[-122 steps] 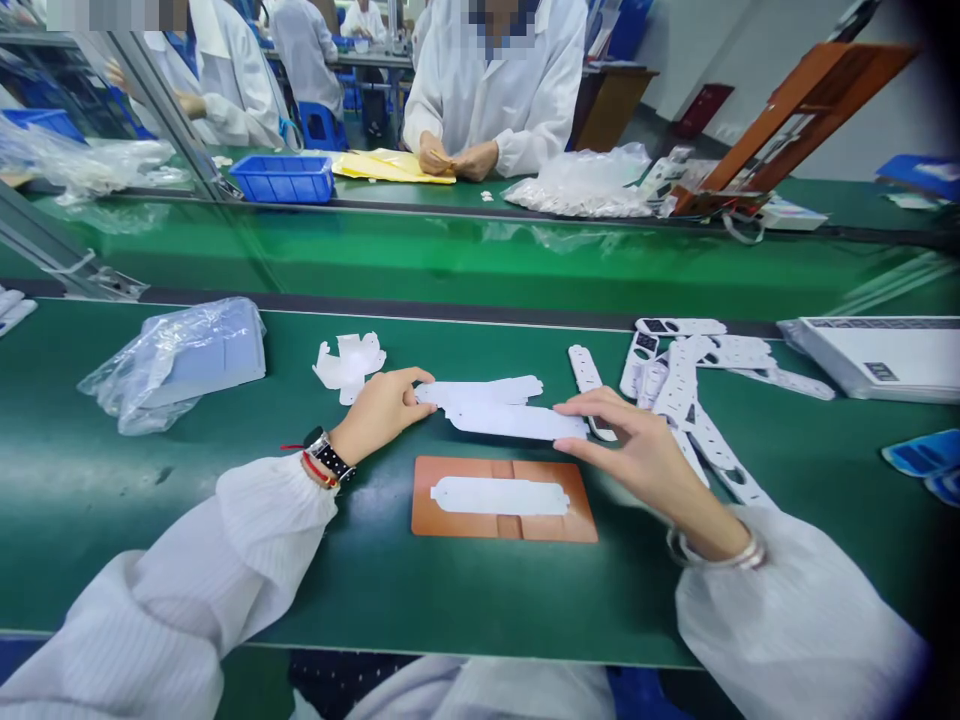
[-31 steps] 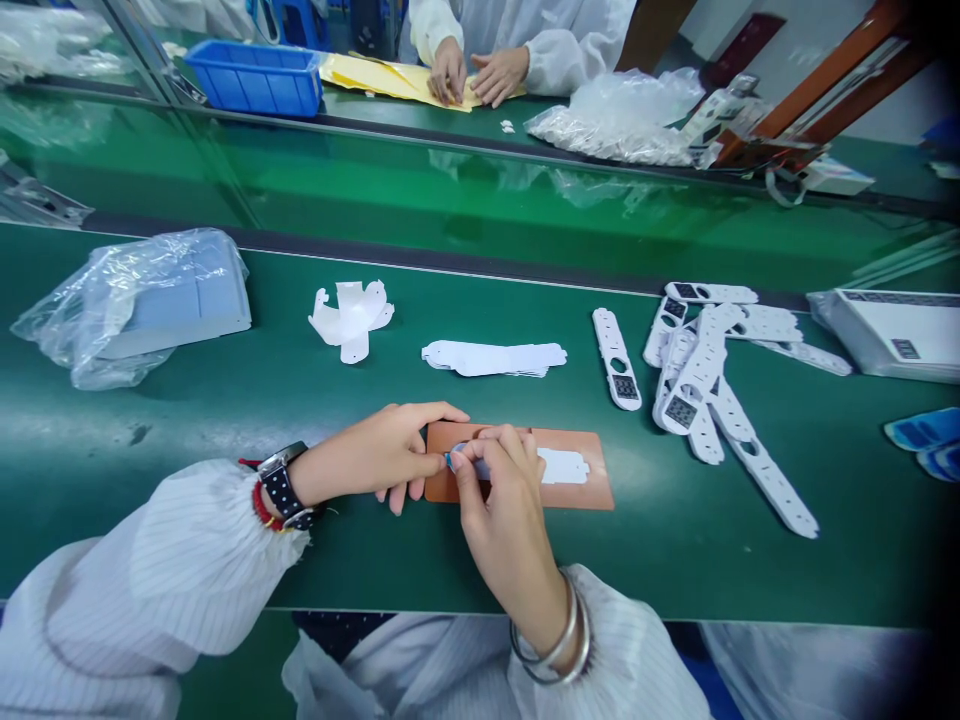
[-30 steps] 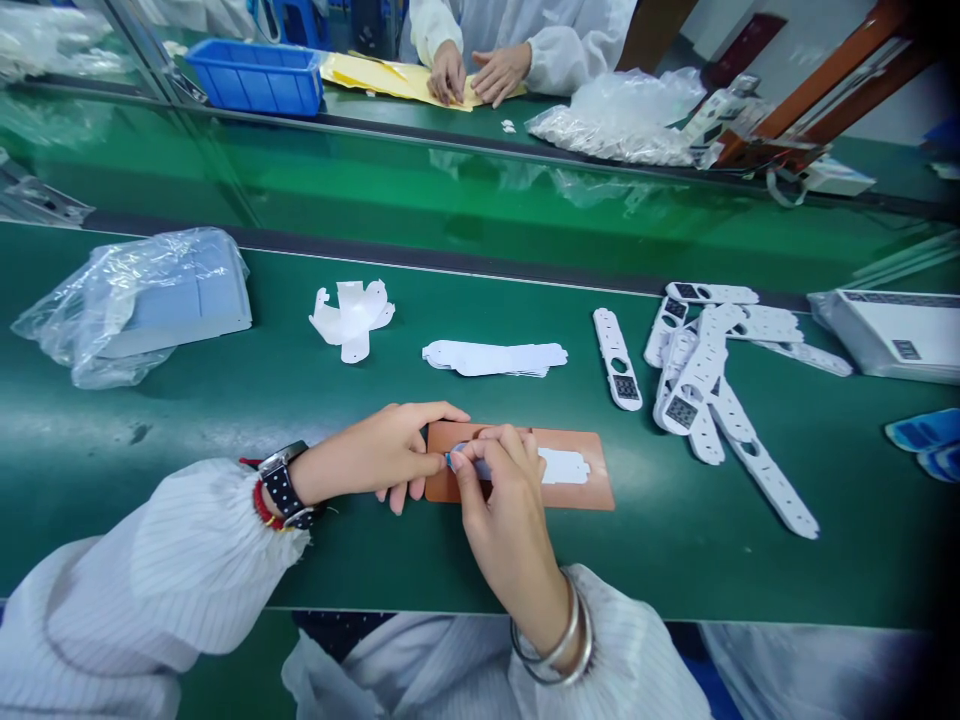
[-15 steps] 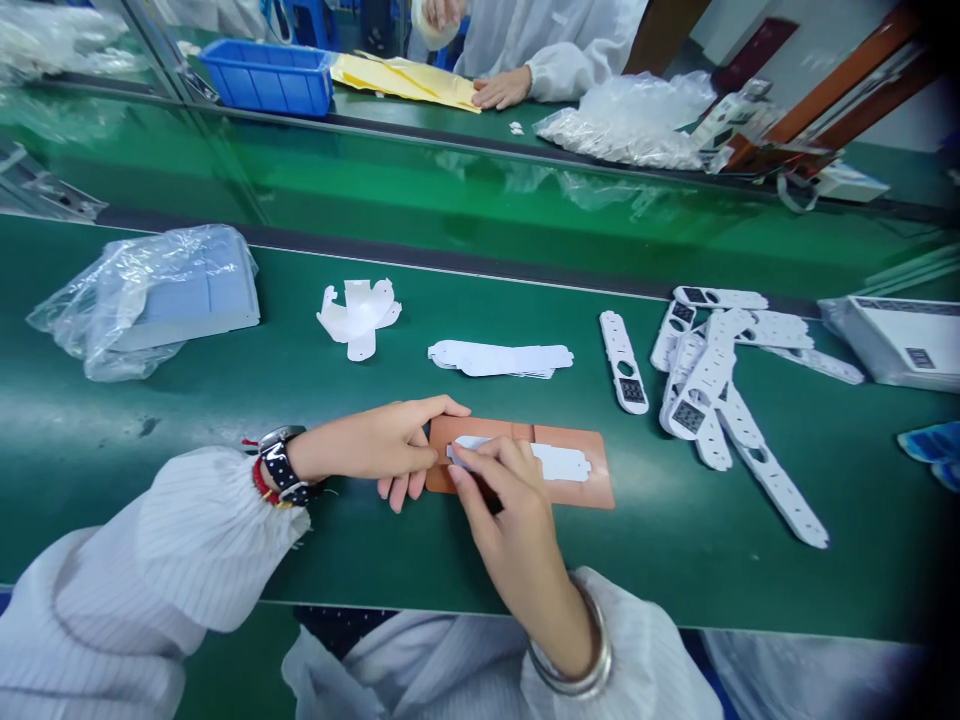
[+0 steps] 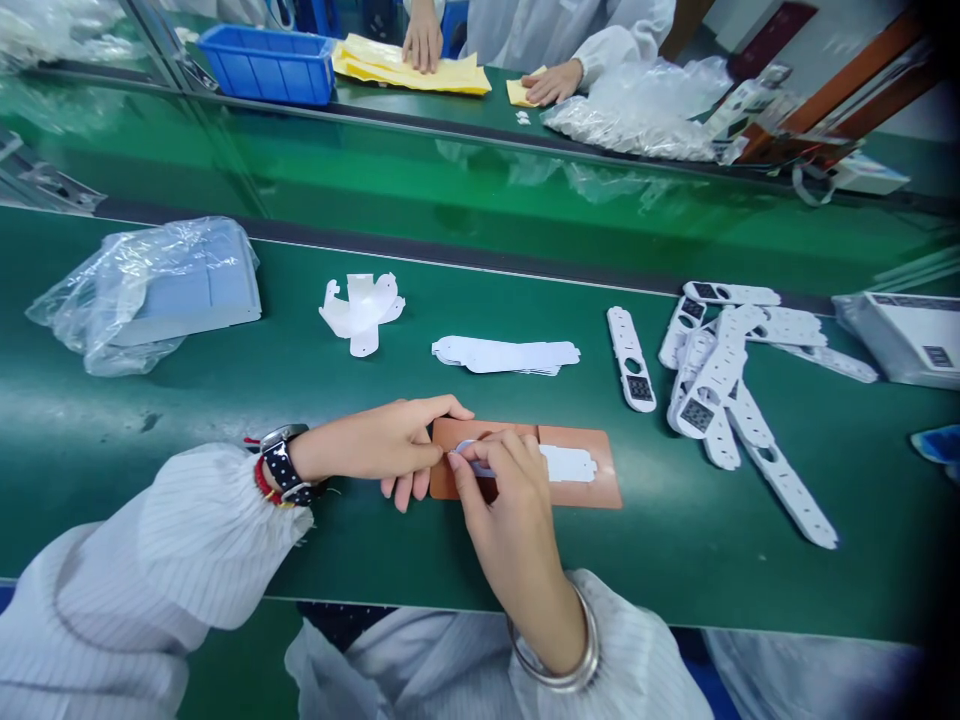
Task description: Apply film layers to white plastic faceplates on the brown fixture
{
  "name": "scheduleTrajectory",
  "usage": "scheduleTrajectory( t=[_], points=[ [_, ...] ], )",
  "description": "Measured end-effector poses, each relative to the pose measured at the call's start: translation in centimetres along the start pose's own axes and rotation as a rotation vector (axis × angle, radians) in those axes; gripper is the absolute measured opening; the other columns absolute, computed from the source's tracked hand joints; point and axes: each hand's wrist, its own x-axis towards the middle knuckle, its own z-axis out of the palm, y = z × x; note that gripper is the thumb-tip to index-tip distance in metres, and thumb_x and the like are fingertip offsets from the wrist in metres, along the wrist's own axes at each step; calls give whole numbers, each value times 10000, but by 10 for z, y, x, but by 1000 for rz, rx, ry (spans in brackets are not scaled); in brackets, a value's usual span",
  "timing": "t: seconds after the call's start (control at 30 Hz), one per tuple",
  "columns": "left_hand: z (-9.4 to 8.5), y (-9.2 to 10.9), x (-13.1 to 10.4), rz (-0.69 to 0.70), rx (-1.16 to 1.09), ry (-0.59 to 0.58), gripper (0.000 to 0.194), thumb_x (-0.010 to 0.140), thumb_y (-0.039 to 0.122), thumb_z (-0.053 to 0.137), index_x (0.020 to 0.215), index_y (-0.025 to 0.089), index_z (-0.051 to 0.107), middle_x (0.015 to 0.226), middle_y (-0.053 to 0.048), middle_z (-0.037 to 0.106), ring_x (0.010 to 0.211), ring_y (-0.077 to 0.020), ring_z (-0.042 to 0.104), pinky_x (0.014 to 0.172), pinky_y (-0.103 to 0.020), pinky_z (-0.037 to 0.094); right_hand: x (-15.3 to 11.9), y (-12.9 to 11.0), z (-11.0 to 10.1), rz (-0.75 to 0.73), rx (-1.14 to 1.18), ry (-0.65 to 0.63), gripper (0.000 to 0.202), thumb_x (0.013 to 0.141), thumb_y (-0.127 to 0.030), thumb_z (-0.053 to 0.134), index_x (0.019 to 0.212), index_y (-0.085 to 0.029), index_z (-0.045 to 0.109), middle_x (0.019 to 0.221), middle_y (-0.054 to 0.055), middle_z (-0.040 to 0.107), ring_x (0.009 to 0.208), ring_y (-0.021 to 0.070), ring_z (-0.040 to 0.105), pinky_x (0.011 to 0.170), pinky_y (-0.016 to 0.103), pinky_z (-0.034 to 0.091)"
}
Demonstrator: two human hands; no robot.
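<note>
- Your table [image 5: 697, 570] carries the copper plate [image 5: 609, 487] about midway along its near edge, set back behind a strip of green surface.
- On the plate lies a white strip [image 5: 571, 464], inside the plate's edges, its right end showing.
- Your left hand [image 5: 382, 440] is spread at the plate's left end, forefinger along the far edge, lower fingers past the left edge.
- Your right hand [image 5: 510, 490] arches over the strip, thumb and forefinger at its left end; you cannot tell whether they pinch or only press it.
- Toward the far edge, just beyond the plate, sits a flat stack [image 5: 506, 357]; left of it, a folded piece [image 5: 364, 312].
- Toward the far right corner are a single slotted piece [image 5: 631, 360], the pile [image 5: 716, 375] and a wrapped box [image 5: 919, 330].
- A bagged stack [image 5: 196, 275] lies near the far edge, at left.
- To your right, green surface runs from plate to pile.
</note>
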Motion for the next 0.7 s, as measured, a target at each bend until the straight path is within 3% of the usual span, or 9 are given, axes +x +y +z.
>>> scheduleTrajectory(
  t=[0.3,0.7],
  points=[
    [3,-1,0,6,7,37,392,911,208,383,1301,233,356,587,33,625,453,-124,617,380,-144,433,5,0,-6,79,36,-77,156,875,-175,548,722,-202,552,787,1,564,830,190,441,745,340,332],
    [8,-2,0,10,18,96,327,881,262,438,1206,228,431,574,34,629,421,-123,599,345,-135,409,-8,1,13,7,-170,42,229,935,-211,329,741,-193,448,758,32,474,758,209,445,674,345,310]
  ],
)
